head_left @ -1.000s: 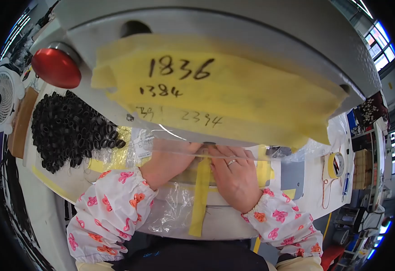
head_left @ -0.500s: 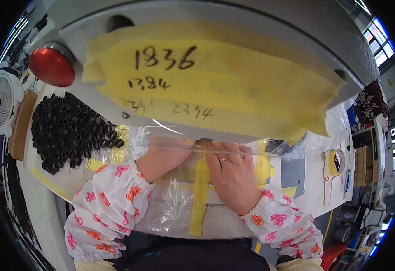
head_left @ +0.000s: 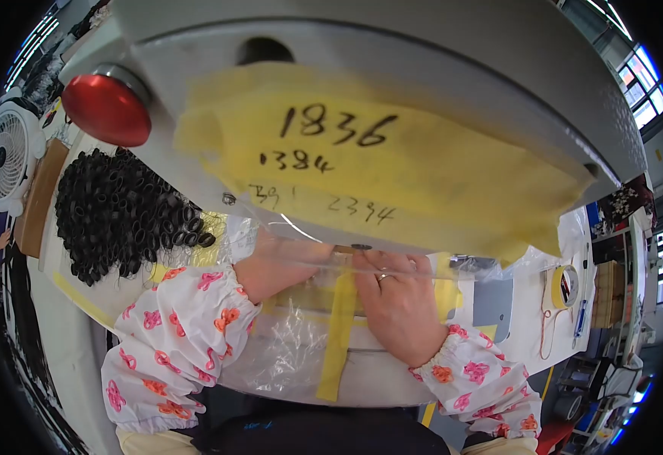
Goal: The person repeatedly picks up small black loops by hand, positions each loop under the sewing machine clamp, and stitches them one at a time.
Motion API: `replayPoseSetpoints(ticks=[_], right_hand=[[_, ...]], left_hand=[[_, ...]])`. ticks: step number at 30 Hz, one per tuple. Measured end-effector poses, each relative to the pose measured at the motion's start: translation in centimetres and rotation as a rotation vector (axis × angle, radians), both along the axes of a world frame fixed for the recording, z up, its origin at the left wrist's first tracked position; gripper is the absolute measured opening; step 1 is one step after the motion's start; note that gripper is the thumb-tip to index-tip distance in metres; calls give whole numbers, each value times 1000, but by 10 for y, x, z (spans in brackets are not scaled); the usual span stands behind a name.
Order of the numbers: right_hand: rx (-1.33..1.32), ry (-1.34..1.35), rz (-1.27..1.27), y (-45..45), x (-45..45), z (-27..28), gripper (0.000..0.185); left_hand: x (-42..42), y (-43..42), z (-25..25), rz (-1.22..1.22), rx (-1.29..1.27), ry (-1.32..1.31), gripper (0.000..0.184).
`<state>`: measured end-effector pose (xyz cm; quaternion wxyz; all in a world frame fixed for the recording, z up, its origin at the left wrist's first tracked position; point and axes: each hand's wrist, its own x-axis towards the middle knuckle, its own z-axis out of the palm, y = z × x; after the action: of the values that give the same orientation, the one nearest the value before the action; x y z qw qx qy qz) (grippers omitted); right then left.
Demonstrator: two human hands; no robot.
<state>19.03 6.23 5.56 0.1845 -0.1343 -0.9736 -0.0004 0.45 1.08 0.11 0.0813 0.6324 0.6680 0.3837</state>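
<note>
Head view: left hand [head_left: 282, 267], right hand [head_left: 398, 307] partly behind machine [head_left: 437, 45], either grip indiscernible, black loops [head_left: 123, 216] left, tape roll [head_left: 557, 288] right

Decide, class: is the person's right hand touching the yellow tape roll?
Apart: the head view shows white tabletop between the right hand and the yellow tape roll.

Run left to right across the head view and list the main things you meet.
White fan, heap of black loops, left hand, strip of yellow tape, right hand, flat grey panel, roll of yellow tape, brown box.
</note>
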Motion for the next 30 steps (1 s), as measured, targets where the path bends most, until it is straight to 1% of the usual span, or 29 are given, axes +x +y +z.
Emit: replayPoseSetpoints(ticks=[1,4,12,13,15,16,18,19,21,22,24,26,27,28,29,30], right_hand=[[-4,0,-3,0,0,0,32],[-66,-22,1,-1,-1,1,32],[-8,-6,-32,-2,-1,1,30],[-13,-5,-35,-1,-1,0,30],[-2,-3,-34,-2,-1,-3,30],[-7,-1,-36,-4,-1,-6,30],[20,17,-77,-5,0,-10,31],[26,27,-76,-5,0,-11,31],[27,27,-71,-4,1,-11,29],[55,55,-64,-2,1,-12,29],[-35,106,-26,2,3,-13,26],[-79,146,-7,8,7,-11,24],[-46,169,17,10,6,-8,24],[-85,212,2,12,8,-7,23],[-134,250,-17,12,8,-6,23],[-123,262,-2,11,9,-4,23]], left_hand=[[0,-1,0,-3,-4,0,23],[-3,-5,1,-20,-60,106,24],[-9,-12,6,-39,-203,401,25],[-8,-10,7,-44,-207,402,25],[-5,-6,9,-1,59,564,22],[-2,-6,14,-4,55,566,22],[4,-4,28,23,-149,314,17],[5,-3,27,27,-143,324,17],[5,0,17,70,-76,35,17],[6,1,17,80,-46,60,17],[9,-1,22,100,80,10,19],[11,-8,31,114,118,155,20],[11,-14,34,149,54,302,21],[13,-19,36,187,-19,447,22],[12,-23,37,111,-29,377,22],[14,-26,38,29,-45,301,22]])
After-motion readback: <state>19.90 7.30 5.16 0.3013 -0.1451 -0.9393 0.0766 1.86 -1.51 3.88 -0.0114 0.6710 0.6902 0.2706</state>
